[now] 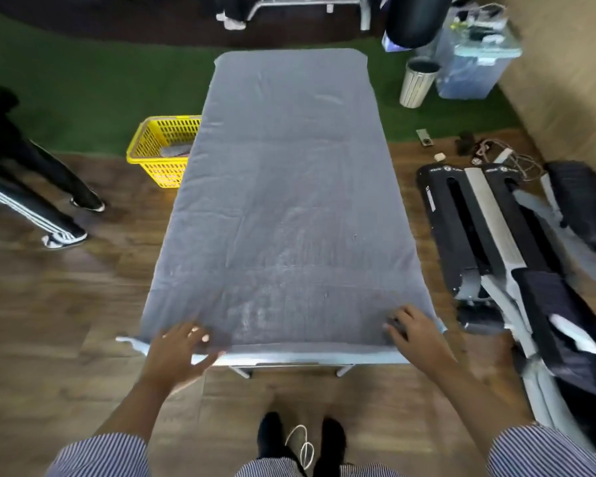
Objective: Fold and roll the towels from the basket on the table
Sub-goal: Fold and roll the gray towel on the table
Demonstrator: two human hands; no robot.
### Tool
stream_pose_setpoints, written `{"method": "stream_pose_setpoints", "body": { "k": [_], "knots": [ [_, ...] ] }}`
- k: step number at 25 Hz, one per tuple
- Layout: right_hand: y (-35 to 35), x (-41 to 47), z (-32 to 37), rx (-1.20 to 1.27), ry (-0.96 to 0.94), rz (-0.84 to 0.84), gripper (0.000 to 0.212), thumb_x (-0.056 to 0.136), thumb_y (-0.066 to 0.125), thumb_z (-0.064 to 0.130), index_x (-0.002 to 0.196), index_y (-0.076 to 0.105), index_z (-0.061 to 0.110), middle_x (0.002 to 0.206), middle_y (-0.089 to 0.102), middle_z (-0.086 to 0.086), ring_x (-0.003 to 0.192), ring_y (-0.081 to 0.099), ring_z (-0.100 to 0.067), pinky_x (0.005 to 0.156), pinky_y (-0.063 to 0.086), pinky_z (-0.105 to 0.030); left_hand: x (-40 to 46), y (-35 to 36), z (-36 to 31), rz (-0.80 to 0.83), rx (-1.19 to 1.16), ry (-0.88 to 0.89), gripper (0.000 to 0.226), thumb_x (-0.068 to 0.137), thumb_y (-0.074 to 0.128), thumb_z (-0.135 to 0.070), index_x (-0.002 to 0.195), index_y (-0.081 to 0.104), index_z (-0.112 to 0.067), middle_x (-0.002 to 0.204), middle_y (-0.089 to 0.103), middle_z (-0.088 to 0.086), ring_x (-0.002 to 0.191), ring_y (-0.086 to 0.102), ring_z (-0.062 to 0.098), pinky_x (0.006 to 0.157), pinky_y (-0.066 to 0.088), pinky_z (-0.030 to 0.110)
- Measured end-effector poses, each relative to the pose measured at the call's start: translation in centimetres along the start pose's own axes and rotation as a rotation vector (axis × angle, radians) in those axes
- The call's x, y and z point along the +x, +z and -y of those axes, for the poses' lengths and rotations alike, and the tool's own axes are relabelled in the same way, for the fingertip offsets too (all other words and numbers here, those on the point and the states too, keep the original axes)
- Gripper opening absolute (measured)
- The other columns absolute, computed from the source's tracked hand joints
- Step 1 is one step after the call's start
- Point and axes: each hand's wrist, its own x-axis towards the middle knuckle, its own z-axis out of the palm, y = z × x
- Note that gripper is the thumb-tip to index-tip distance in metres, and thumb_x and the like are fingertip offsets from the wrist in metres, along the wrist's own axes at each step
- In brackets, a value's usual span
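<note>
A large grey towel (286, 201) lies spread flat over the whole long table (289, 359), whose pale front edge shows just below the towel. My left hand (178, 349) rests at the towel's near left corner with fingers spread, holding nothing. My right hand (415, 333) sits at the near right corner, fingers curled onto the towel's edge. A yellow basket (152, 149) stands on the floor left of the table, with a grey towel (175, 151) inside it.
Another person's legs (31, 187) stand at the left on the wooden floor. Black and grey equipment (496, 242) lies on the floor to the right. A ribbed bin (418, 82) and a clear storage box (475, 56) stand at the back right. My feet (300, 438) are below the table.
</note>
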Motion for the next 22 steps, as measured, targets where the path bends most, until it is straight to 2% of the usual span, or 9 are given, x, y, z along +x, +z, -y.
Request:
{"method": "stream_pose_setpoints", "body": {
  "k": [3, 5, 8, 12, 15, 17, 19, 21, 22],
  "knots": [
    [-0.7, -0.9, -1.7, -0.067, -0.029, 0.024, 0.022, 0.078, 0.042, 0.027, 0.078, 0.058, 0.012, 0.079, 0.052, 0.001, 0.067, 0.052, -0.019, 0.059, 0.038, -0.029, -1.0, 0.2, 2.2, -0.078, 0.066, 0.067, 0.035, 0.076, 0.05, -0.054, 0.08, 0.065, -0.022, 0.082, 0.062, -0.006, 0.078, 0.061, 0.018, 0.06, 0.045, 0.035],
    [-1.2, -1.8, -2.8, -0.091, -0.064, 0.031, 0.022, 0.071, 0.042, 0.028, 0.075, 0.058, 0.014, 0.077, 0.051, 0.003, 0.065, 0.05, -0.017, 0.059, 0.035, -0.026, -1.8, 0.5, 4.2, -0.17, 0.081, 0.063, 0.026, 0.079, 0.047, -0.038, 0.082, 0.065, -0.02, 0.083, 0.063, -0.002, 0.075, 0.064, 0.025, 0.06, 0.047, 0.04],
    [-2.2, -2.6, -3.4, -0.081, -0.09, 0.025, 0.021, 0.063, 0.054, 0.02, 0.08, 0.061, 0.01, 0.082, 0.053, 0.001, 0.067, 0.054, -0.019, 0.059, 0.043, -0.026, -2.6, 0.9, 6.3, -0.265, 0.117, -0.004, 0.027, 0.083, 0.043, -0.03, 0.089, 0.067, -0.02, 0.086, 0.066, 0.001, 0.078, 0.063, 0.026, 0.064, 0.045, 0.043],
    [-2.5, -3.2, -4.0, -0.246, -0.162, 0.098, 0.047, 0.05, 0.065, 0.034, 0.092, 0.064, 0.012, 0.093, 0.062, -0.002, 0.074, 0.064, -0.02, 0.058, 0.051, -0.028, -2.5, 1.5, 6.0, -0.326, 0.187, -0.043, 0.031, 0.085, 0.041, -0.032, 0.085, 0.069, -0.019, 0.085, 0.067, 0.0, 0.075, 0.065, 0.025, 0.072, 0.04, 0.046],
    [-2.1, -3.7, -4.3, -0.333, -0.126, 0.113, 0.057, 0.041, 0.087, 0.022, 0.094, 0.067, 0.016, 0.099, 0.066, -0.001, 0.08, 0.068, -0.022, 0.058, 0.053, -0.034, -2.5, 1.4, 5.7, -0.35, 0.214, -0.044, 0.03, 0.087, 0.04, -0.031, 0.083, 0.068, -0.019, 0.08, 0.065, -0.002, 0.071, 0.065, 0.024, 0.074, 0.036, 0.046],
    [-1.9, -4.4, -4.4, -0.309, -0.09, 0.05, 0.044, 0.05, 0.088, 0.012, 0.09, 0.07, 0.017, 0.096, 0.068, -0.001, 0.079, 0.068, -0.024, 0.059, 0.053, -0.036, -2.6, 1.3, 5.9, -0.395, 0.228, -0.004, 0.03, 0.089, 0.041, -0.028, 0.082, 0.068, -0.018, 0.076, 0.064, -0.001, 0.068, 0.064, 0.025, 0.073, 0.035, 0.045],
    [-1.4, -5.0, -5.1, -0.152, -0.003, -0.05, 0.021, 0.073, 0.077, 0.014, 0.093, 0.072, 0.012, 0.099, 0.07, -0.005, 0.084, 0.068, -0.027, 0.07, 0.056, -0.036, -2.9, 1.0, 6.2, -0.416, 0.243, 0.017, 0.029, 0.09, 0.041, -0.026, 0.083, 0.068, -0.018, 0.077, 0.064, -0.001, 0.068, 0.065, 0.025, 0.074, 0.035, 0.046],
    [-1.0, -5.6, -5.6, -0.006, 0.035, -0.095, 0.028, 0.09, 0.056, 0.029, 0.096, 0.071, 0.005, 0.097, 0.07, -0.009, 0.087, 0.066, -0.027, 0.082, 0.047, -0.019, -3.3, 0.9, 6.4, -0.427, 0.263, -0.002, 0.029, 0.09, 0.042, -0.027, 0.085, 0.069, -0.02, 0.079, 0.067, -0.001, 0.071, 0.066, 0.024, 0.077, 0.035, 0.047],
    [-0.9, -5.7, -5.5, 0.031, 0.055, -0.096, 0.028, 0.092, 0.054, 0.025, 0.097, 0.07, 0.003, 0.096, 0.07, -0.011, 0.088, 0.065, -0.028, 0.083, 0.041, -0.012, -3.6, 0.9, 6.5, -0.428, 0.271, -0.024, 0.029, 0.09, 0.042, -0.028, 0.085, 0.07, -0.021, 0.08, 0.067, -0.001, 0.073, 0.067, 0.024, 0.079, 0.035, 0.048]
  ]
}}
